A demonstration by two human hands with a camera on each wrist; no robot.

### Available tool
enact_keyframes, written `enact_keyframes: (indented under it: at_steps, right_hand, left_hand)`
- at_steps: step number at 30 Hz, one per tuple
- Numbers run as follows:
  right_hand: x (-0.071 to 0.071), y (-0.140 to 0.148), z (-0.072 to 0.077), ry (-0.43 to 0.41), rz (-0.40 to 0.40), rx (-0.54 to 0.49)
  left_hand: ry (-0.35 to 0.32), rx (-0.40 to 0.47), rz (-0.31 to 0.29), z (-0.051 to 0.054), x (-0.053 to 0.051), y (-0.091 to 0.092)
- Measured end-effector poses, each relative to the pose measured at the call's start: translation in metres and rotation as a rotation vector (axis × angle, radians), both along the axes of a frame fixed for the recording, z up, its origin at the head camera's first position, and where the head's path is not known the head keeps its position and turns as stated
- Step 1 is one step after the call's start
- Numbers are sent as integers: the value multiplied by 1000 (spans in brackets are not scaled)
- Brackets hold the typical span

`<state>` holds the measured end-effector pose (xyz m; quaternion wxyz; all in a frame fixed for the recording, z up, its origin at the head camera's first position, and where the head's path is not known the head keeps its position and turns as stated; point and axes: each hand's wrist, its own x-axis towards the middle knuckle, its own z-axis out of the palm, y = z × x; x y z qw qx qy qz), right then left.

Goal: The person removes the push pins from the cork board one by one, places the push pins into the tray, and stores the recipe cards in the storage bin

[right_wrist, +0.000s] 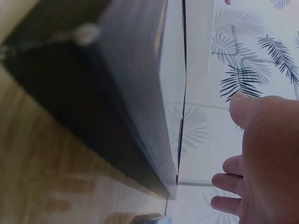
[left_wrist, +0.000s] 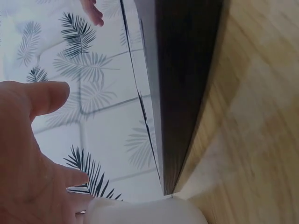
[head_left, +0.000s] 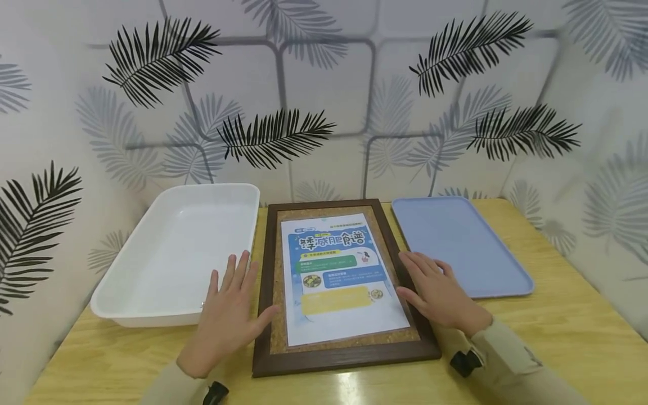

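Observation:
A dark brown wooden frame (head_left: 349, 358) with a cork backing (head_left: 415, 334) lies in the middle of the table. On the cork is a sheet of paper (head_left: 344, 281) printed in blue, green and yellow, with Chinese characters. My left hand (head_left: 225, 318) is spread over the frame's left side, fingers straight and pointing away from me. My right hand (head_left: 437, 289) is over the right side, its fingers extended toward the far left. Both wrist views show the palms apart from the frame's side (left_wrist: 180, 79), with nothing held.
At the left stands a deep white tray (head_left: 172, 253), its near right corner behind my left hand. A shallow light-blue tray (head_left: 455, 242) lies at the right. The wooden table (head_left: 547, 337) meets a leaf-patterned wall covering (head_left: 329, 90) at the back.

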<state>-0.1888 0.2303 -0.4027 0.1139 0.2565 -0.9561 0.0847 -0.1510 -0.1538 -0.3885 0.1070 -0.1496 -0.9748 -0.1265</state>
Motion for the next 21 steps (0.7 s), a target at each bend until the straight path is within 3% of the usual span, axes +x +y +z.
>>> enact_keyframes:
  at_steps: [9,21]
  right_hand:
    - [-5,-11,-3,-30,23,6]
    - [-11,-15,6,-40,45,6]
  left_hand:
    - [-33,53,-46,0,-8,14]
    - [-35,49,-22,0,-19,19]
